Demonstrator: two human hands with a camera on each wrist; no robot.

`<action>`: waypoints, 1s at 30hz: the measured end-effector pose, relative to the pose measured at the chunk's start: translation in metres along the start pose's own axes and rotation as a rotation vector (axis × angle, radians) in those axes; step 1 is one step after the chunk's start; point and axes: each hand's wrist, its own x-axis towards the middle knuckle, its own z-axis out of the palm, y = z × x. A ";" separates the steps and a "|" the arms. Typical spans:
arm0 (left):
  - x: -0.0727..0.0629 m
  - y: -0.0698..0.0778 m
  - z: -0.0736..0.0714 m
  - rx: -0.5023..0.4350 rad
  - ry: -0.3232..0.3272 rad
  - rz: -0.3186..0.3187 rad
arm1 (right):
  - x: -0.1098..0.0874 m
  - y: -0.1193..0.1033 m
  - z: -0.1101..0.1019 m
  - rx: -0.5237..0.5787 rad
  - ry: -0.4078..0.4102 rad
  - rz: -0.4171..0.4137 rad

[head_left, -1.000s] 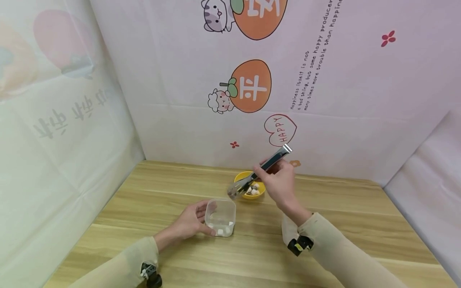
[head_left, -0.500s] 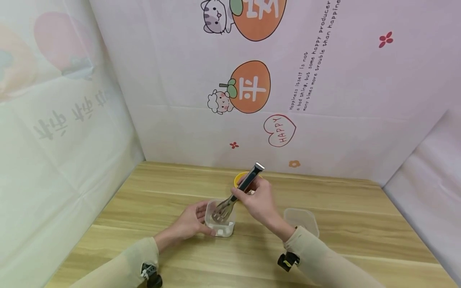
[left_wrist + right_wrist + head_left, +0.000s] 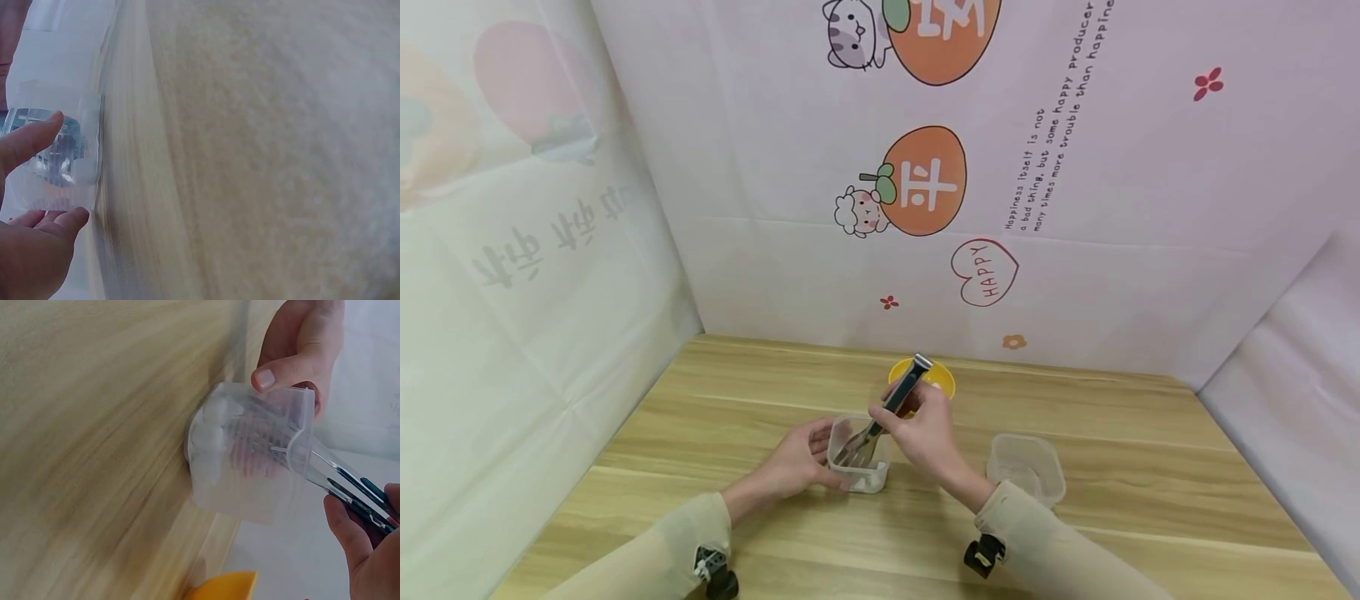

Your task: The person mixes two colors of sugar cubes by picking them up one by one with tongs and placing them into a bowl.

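Note:
My left hand [image 3: 793, 462] holds a clear square plastic container [image 3: 884, 452] from its left side, thumb near the front and fingers behind. In the left wrist view the thumb and fingertips lie against opposite walls of it. Several small white pieces [image 3: 206, 447] rest at its bottom. My right hand [image 3: 925, 437] grips metal tongs [image 3: 902, 393] with dark handles, tilted down to the left. Their slotted heads reach inside the container, and their arms stand apart in the right wrist view. Behind my right hand is a yellow bowl [image 3: 950, 380], partly hidden, with white pieces in it.
A second clear plastic container [image 3: 1028, 467] stands on the wood-grain table [image 3: 1120, 475], right of my right forearm. Printed white cloth [image 3: 760, 275] rises along the table's back edge, with more cloth on both sides.
My right hand has carried the tongs left and toward me from over the yellow bowl, down into the clear container. The second container has come into view. My left hand has stayed put.

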 end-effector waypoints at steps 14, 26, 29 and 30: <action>0.001 0.000 0.000 -0.013 0.012 -0.012 | 0.005 -0.001 0.002 0.004 0.073 0.028; 0.000 -0.001 0.001 -0.019 0.019 -0.011 | 0.009 0.000 -0.004 -0.066 0.122 -0.016; 0.000 -0.001 0.002 -0.016 0.020 -0.011 | 0.007 0.000 -0.003 -0.068 0.112 -0.004; 0.000 -0.001 0.002 -0.018 0.019 -0.014 | 0.007 -0.001 -0.003 -0.068 0.110 -0.006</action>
